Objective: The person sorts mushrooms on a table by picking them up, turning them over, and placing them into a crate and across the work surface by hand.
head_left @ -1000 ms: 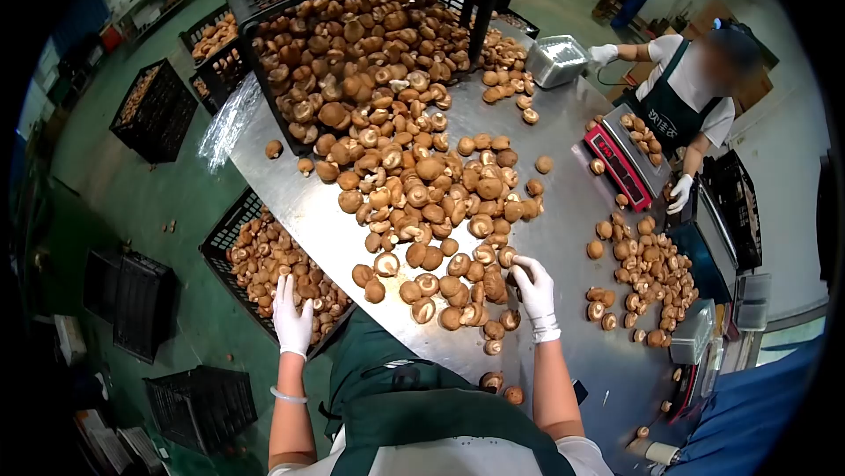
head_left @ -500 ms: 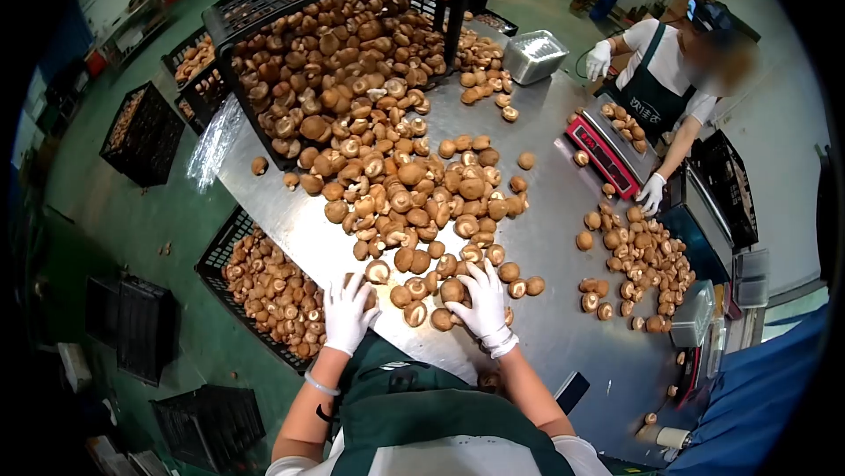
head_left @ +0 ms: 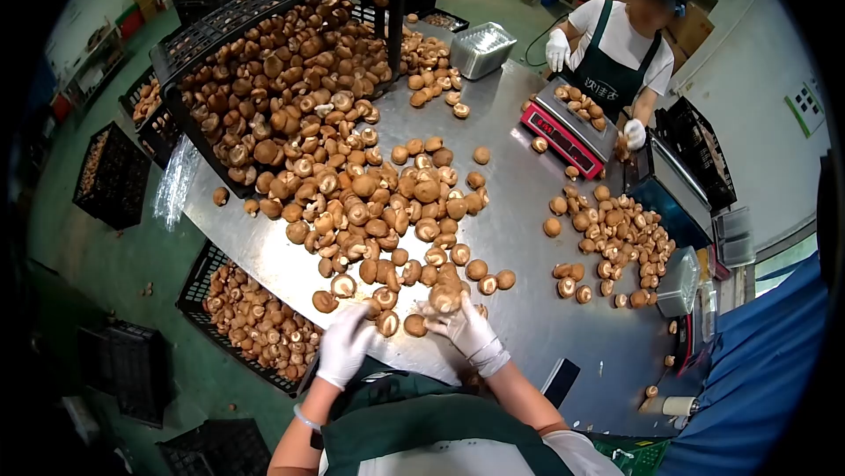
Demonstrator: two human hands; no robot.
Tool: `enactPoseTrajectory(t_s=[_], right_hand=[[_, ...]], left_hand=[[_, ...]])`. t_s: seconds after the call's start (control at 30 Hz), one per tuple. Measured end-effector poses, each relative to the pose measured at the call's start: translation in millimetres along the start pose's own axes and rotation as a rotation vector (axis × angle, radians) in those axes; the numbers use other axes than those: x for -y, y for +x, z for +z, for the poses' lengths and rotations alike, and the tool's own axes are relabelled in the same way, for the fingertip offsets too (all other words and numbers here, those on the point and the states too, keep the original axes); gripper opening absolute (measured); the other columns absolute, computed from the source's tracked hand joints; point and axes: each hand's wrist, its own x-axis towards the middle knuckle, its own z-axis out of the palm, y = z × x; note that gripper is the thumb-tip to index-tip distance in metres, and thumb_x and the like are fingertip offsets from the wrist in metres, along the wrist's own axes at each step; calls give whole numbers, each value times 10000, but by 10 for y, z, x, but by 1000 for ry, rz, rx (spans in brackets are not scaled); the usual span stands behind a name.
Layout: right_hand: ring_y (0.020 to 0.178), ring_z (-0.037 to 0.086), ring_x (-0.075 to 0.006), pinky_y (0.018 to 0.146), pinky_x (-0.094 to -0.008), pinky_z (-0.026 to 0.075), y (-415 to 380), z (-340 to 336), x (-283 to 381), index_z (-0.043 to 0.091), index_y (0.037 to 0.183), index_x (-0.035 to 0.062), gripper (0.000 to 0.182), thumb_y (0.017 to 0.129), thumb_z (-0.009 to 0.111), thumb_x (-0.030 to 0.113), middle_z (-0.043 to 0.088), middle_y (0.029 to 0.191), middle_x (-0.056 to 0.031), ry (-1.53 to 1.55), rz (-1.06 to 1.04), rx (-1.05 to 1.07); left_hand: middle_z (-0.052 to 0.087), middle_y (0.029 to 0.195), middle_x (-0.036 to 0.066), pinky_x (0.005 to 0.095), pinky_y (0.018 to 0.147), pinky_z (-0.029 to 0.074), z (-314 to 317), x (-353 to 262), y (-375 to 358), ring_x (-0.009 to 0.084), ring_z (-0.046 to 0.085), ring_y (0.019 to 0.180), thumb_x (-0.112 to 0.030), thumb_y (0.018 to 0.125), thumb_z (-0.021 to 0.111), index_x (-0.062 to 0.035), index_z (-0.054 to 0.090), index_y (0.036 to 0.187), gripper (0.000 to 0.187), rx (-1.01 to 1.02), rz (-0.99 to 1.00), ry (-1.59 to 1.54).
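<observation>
Brown shiitake mushrooms spread over the metal table in front of me. My right hand, in a white glove, has a mushroom between thumb and fingers, slightly blurred. My left hand, also gloved, is at the table's near edge with its fingers apart and nothing visible in them. Close to its fingertips lies a mushroom with its pale underside up. Another mushroom sits between the two hands.
A tipped black crate spills mushrooms onto the table. Below left stands another mushroom-filled crate. Across the table, a co-worker stands by a red scale with mushrooms on it. Clear plastic trays and a dark phone-like object lie around.
My view has shifted, so the table appears further left. My right hand has raised a mushroom. The left hand's fingers have come away from the mushroom they were touching.
</observation>
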Motion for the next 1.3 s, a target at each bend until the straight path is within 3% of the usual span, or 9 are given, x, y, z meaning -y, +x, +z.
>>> enactPoseTrajectory(t_s=[0.17,0.37,0.5,0.87,0.93,1.0,1.07,1.17,1.3], right_hand=[[1022,606,-224,934,-360,486,-193,136,-344,519,1226,-28,498,1013,349,389,612,1121,-119,-508,69,-39],[807,647,-194,731,-306,507,-174,-18,207,659,986,38,195,871,606,186,659,954,-113,-1254,-409,-300],[911,585,-281,801,-388,481,158,-242,294,577,1186,72,451,794,684,268,603,1018,-115,-1755,-663,-495],[920,598,-305,832,-389,472,367,-182,307,572,1196,56,477,793,694,280,625,975,-144,-1492,-655,-309],[930,616,-281,830,-364,487,225,108,360,573,1204,59,466,809,694,274,633,997,-167,-1257,-383,-263],[967,632,-238,829,-318,503,244,392,169,562,1238,62,470,830,674,266,632,1092,-164,-1355,-613,-157],[997,617,-244,864,-327,487,209,644,-127,461,1345,69,566,829,657,193,591,1164,-167,-1185,-389,125],[925,620,-303,808,-343,505,233,943,-132,542,1226,50,456,817,661,213,610,1057,-156,-1483,-512,282],[742,629,-290,646,-382,513,423,465,47,630,945,77,252,808,656,287,611,867,-108,-1696,-740,-136]], left_hand=[[575,1186,65,270,898,459,303,-165,51,126,566,1039,-94,910,580,-37,468,1329,437,540,-292,-694],[609,1067,38,229,831,471,343,99,-96,88,579,951,-114,941,532,-29,521,1186,260,434,-556,-917],[606,1024,18,226,795,483,315,136,-131,86,581,921,-134,946,518,-47,536,1136,209,364,-732,-1000],[598,1079,39,258,810,515,110,100,-204,118,595,946,-116,964,419,-62,549,1188,264,382,-726,-937],[599,1080,40,257,802,516,129,195,-260,118,595,947,-116,963,424,-62,549,1188,263,403,-736,-962],[606,1078,36,265,797,515,208,348,-335,115,597,944,-138,962,452,-59,547,1188,258,487,-764,-967],[606,1067,16,260,804,500,322,415,-434,91,581,947,-175,967,475,-58,546,1188,260,542,-762,-863],[603,1073,10,250,809,483,331,496,-472,79,567,950,-189,968,478,-73,547,1198,267,581,-739,-708],[606,1062,22,259,826,483,105,457,-453,105,582,956,-159,956,469,-70,566,1165,246,461,-707,-885]])
